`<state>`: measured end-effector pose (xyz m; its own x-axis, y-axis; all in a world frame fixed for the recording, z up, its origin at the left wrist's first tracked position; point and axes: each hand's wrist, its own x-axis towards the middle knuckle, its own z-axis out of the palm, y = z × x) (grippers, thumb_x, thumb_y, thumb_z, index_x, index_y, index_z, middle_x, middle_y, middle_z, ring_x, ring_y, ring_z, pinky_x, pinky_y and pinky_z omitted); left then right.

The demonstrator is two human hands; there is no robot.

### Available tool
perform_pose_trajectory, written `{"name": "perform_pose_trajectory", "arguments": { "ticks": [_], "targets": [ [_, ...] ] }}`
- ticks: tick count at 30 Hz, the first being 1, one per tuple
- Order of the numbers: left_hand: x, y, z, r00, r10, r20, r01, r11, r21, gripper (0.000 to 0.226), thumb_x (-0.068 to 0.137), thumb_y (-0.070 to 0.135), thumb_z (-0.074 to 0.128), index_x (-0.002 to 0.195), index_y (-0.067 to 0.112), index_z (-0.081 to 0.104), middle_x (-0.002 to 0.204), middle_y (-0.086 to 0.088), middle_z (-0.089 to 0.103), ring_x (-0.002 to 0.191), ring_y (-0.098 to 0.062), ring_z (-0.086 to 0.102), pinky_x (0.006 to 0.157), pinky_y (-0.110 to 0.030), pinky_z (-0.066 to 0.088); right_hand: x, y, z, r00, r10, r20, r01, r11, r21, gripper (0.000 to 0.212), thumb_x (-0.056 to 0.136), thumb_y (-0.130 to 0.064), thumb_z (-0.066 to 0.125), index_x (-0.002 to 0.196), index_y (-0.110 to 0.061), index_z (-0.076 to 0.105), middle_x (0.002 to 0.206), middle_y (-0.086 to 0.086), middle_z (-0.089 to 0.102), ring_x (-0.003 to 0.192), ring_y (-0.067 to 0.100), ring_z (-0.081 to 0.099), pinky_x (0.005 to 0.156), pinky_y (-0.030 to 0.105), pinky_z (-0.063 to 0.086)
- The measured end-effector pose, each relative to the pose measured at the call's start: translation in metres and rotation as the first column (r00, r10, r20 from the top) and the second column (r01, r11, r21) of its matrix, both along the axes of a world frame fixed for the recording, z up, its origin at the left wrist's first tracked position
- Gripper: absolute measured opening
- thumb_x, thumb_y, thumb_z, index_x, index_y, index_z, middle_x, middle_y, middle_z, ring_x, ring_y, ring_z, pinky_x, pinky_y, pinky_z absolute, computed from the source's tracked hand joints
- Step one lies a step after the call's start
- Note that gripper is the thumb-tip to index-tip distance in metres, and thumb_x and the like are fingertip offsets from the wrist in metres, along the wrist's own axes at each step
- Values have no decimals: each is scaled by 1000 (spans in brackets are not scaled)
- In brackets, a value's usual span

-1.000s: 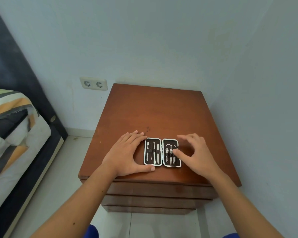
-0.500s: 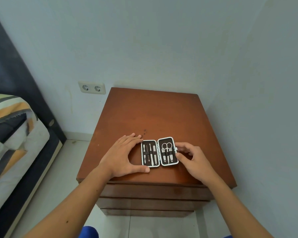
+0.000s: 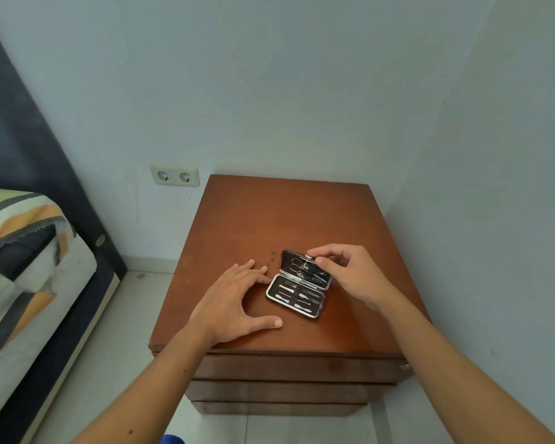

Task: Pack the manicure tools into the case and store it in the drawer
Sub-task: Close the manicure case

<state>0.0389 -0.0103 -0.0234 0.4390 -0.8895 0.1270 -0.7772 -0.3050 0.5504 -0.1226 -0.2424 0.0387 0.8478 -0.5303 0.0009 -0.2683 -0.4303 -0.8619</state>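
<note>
Manicure case (image 3: 297,285) open on tabletop (image 3: 269,219), between left hand (image 3: 234,302), spread flat, and right hand (image 3: 350,274), pinching far half's edge; risk: tools pinched proud, case skidding, clasp failing.

I see my left hand (image 3: 234,302) lying flat, palm down, fingers spread and thumb stretched sideways. My right hand (image 3: 350,274) is raised, fingertips (image 3: 318,258) pinched together, forearm angled inward.
</note>
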Motion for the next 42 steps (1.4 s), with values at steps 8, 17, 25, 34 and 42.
{"name": "perform_pose_trajectory", "arguments": {
  "ticks": [8,17,25,34,42],
  "targets": [
    [0,1,-1,1000,10,28,-11,1000,9,95,69,97,62,145,40,53,163,20,41,157,2,20,132,-36,14,-17,8,-16,976,187,-113,-210,946,-246,31,96,-39,73,127,-38,71,128,-23,63,122,-1,60,109,29,46],
    [1,0,-1,999,8,43,-10,999,45,91,74,97,58,147,42,52,165,21,38,157,2,17,132,-33,12,-30,5,-38,956,213,-201,-276,886,-372,52,97,-41,71,147,-32,57,140,-20,52,133,1,47,116,31,41],
    [1,-2,-4,998,19,54,-20,1000,13,83,83,92,52,149,41,51,161,22,41,154,4,20,129,-26,10,-35,8,-50,973,203,-109,-228,912,-342,52,93,-41,77,142,-34,60,140,-22,54,134,0,48,115,31,42],
    [4,-3,-9,996,6,92,-5,1000,-18,65,93,78,55,147,43,52,154,24,50,155,-2,26,130,-32,15,-36,13,-57,983,176,-44,-180,927,-327,51,91,-43,78,139,-36,63,140,-21,56,135,3,49,115,34,43],
    [5,-4,-11,995,9,101,-7,1000,-19,67,92,79,56,149,43,51,156,24,48,156,-3,25,128,-31,13,-35,15,-59,985,163,-53,-171,918,-358,52,92,-44,77,141,-34,61,139,-21,54,134,0,47,112,23,38]
  ]
}}
